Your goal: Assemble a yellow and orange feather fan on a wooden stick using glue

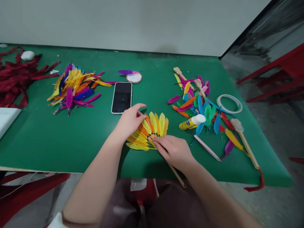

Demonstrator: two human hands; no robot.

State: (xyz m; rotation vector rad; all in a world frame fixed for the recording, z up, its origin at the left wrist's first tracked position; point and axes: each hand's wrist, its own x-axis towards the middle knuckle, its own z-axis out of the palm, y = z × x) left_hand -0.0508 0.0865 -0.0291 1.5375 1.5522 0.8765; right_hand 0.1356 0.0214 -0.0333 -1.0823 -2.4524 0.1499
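Observation:
A fan of yellow and orange feathers (159, 123) lies spread on the green table, its quills meeting at a pale centre. A thin wooden stick (177, 175) runs from under my right hand toward the table's front edge. My left hand (130, 122) is at the fan's upper left, thumb and a finger closed on an orange feather's edge while the index finger points outward. At the fan's centre, the fingertips of my right hand (174, 150) are pressed together on the quills. What lies exactly under them is hidden.
Left are a pile of mixed feathers (76, 84) and dark red ribbons (14, 79). A phone (122, 97) and a round white disc (134, 77) lie behind my left hand. Right are a glue stick (192, 122), tweezers (207, 148), a tape roll (218, 103), loose feathers and wooden sticks (248, 150).

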